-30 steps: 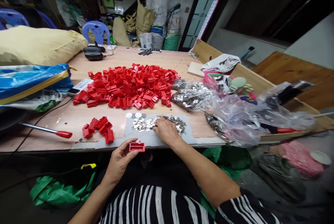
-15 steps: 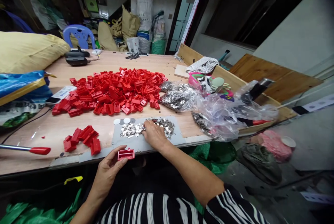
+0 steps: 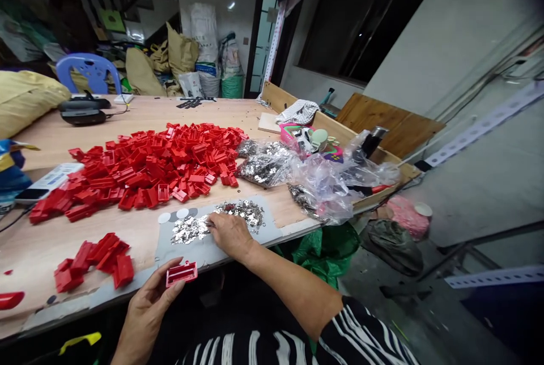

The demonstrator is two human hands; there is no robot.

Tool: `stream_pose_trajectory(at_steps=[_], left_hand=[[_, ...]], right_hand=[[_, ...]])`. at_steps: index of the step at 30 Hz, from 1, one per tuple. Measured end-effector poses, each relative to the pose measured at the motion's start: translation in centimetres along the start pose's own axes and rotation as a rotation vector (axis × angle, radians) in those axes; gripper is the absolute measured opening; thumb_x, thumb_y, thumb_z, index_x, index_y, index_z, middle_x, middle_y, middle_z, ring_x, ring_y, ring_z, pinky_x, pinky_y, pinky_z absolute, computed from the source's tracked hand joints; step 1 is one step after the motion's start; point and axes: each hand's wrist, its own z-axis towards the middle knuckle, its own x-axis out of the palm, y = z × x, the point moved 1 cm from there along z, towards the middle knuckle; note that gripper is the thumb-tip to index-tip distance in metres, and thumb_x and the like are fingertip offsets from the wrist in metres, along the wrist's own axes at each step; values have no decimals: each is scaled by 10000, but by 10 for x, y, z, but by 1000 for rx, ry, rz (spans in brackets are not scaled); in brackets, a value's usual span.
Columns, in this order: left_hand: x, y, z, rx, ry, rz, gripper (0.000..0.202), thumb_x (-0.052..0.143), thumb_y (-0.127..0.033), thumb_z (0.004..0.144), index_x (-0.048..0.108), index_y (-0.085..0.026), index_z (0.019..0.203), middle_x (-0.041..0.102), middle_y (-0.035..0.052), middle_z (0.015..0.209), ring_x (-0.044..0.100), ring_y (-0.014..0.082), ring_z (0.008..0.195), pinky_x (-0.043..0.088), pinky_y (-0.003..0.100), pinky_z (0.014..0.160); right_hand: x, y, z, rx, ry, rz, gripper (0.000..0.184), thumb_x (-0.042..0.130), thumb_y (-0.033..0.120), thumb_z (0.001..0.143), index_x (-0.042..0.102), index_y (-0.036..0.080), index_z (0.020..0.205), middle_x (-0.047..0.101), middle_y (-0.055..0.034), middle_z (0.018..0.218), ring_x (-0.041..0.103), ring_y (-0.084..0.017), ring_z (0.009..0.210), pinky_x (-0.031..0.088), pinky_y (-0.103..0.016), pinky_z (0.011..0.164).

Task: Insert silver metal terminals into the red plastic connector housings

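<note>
My left hand (image 3: pixel 147 307) grips a small red plastic case (image 3: pixel 182 274) between thumb and fingers, just off the table's front edge. The case's hollow side faces up, and a little loop sticks out of its rim. My right hand (image 3: pixel 232 234) reaches into a spread of small shiny metal pieces (image 3: pixel 189 230) on a grey mat (image 3: pixel 168 249). Its fingers are drawn together at the pieces; whatever lies between the fingertips is hidden. Left of the mat sits a small group of red cases (image 3: pixel 104 251). Behind it is a large heap of red cases (image 3: pixel 144 166).
Clear plastic bags (image 3: pixel 266 166) of metal pieces lie right of the heap, beside a pink tray (image 3: pixel 293 135) of odds and ends. A wooden ledge (image 3: pixel 280 98) borders the table's right side. A red-handled lever (image 3: pixel 12 300) juts in at left. A blue chair (image 3: pixel 91 70) stands behind.
The view has turned to the right, so everything appears further left. My left hand still holds the red case, and my right hand stays at the metal pieces.
</note>
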Motion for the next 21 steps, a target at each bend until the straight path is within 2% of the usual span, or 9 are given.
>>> stream_pose_trajectory(at_steps=[5, 11, 15, 17, 19, 21], left_hand=[[0, -2, 0, -43, -7, -1, 661, 770, -498, 616, 625, -208, 1192, 708, 52, 1129, 597, 284, 1153, 447, 347, 1031], [-1, -2, 1, -126, -8, -52, 724, 781, -532, 577, 610, -213, 1204, 695, 58, 1161, 549, 304, 1213, 367, 411, 1088], [3, -4, -2, -84, -45, -47, 715, 765, -556, 587, 612, -226, 1203, 703, 43, 1141, 552, 309, 1209, 323, 431, 1114], [4, -5, -3, -65, -52, -41, 704, 756, -566, 593, 617, -230, 1196, 699, 35, 1152, 546, 311, 1215, 303, 438, 1127], [4, -5, -3, -92, -29, -35, 701, 759, -572, 586, 625, -227, 1181, 698, 36, 1156, 540, 309, 1222, 284, 441, 1137], [2, -3, -1, -123, -1, -31, 713, 765, -573, 578, 623, -224, 1183, 699, 38, 1153, 533, 305, 1231, 270, 438, 1144]], right_hand=[[-5, -2, -9, -63, -72, 95, 117, 523, 278, 923, 612, 280, 1000, 713, 42, 985, 652, -126, 907, 435, -206, 745], [-31, -23, -29, -36, -300, 363, 71, 553, 206, 879, 606, 224, 924, 692, 7, 828, 632, -137, 734, 437, -220, 671], [-63, -53, -48, 44, -402, 535, 93, 529, 263, 893, 602, 206, 895, 661, 0, 761, 597, -137, 645, 449, -229, 592], [-85, -74, -60, 100, -492, 579, 149, 534, 322, 891, 608, 195, 918, 678, -31, 826, 620, -157, 704, 479, -251, 616], [-110, -99, -74, 179, -616, 530, 211, 543, 385, 876, 620, 192, 914, 690, -45, 849, 633, -176, 742, 496, -279, 653], [-136, -129, -87, 282, -804, 402, 250, 563, 428, 843, 630, 189, 878, 696, -44, 814, 633, -186, 745, 489, -285, 682]])
